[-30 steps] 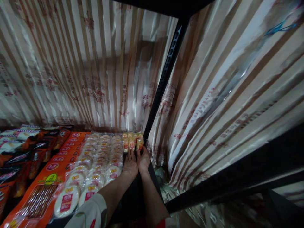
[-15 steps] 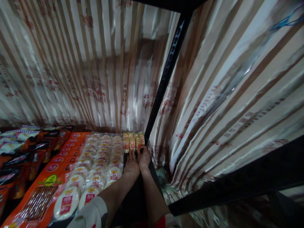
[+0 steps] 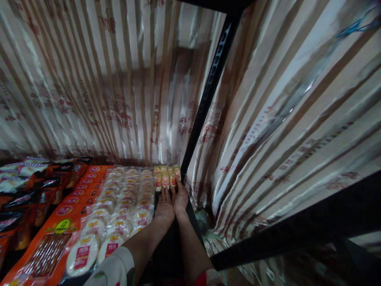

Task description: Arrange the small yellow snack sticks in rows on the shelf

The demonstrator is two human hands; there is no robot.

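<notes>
Closest to us are two pale sleeves, the left one [image 3: 117, 264] with coloured marks and the right one [image 3: 204, 280] with a red patch, and bare forearms reach from them over a dark shelf [image 3: 168, 248]. To the left, also near, we see clear-wrapped round white packs [image 3: 81, 254] with red labels, running back in three columns, and beside them a row of overlapping orange packets [image 3: 50, 248]; beyond those, at the left edge, lie dark glossy bags [image 3: 44, 194]. Further in, the two hands come side by side. The left hand [image 3: 165, 205] lies with its fingers straight and close together, not wrapped around anything, the tips at the near ends of the small yellow packets [image 3: 166, 180]. The right hand [image 3: 180, 198] is bent at the fingers against the right-hand end of the same group; we cannot tell whether it pinches one or only pushes. These packets stand in rows at the shelf's far right corner, just beside the last column of round packs. Behind them we make out a black slotted post [image 3: 211, 83] and striped, printed sheeting [image 3: 89, 99], with a blue cord [image 3: 354, 31] at upper right.
</notes>
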